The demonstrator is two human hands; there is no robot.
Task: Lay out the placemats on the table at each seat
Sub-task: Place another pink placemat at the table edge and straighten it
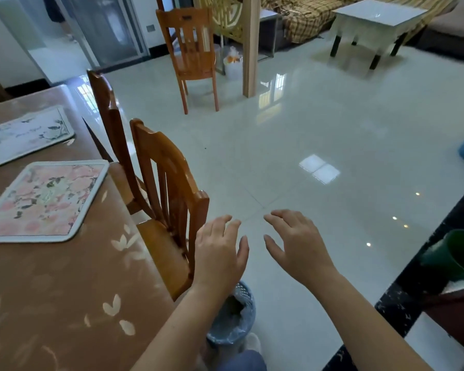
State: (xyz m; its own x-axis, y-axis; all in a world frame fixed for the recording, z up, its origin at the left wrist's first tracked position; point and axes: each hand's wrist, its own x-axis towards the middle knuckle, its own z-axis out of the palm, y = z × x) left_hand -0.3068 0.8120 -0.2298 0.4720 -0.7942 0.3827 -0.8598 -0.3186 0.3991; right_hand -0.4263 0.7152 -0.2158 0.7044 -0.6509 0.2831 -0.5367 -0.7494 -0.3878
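Two placemats lie flat on the brown dining table (65, 290) at the left. The nearer one is a pink floral placemat (44, 200) with a white border, in front of the near wooden chair (169, 210). Behind it lies a white placemat (27, 135) with a dark leaf pattern, beside the second chair (110, 121). My left hand (219, 253) and my right hand (298, 245) hover over the floor to the right of the table, palms down, fingers spread, holding nothing.
A blue waste basket (233, 317) with a liner stands on the floor below my left arm. A third wooden chair (193, 54) stands apart by a wooden post (251, 46). A low white table (375, 25) is far right. A green pot (456, 255) sits at the right edge.
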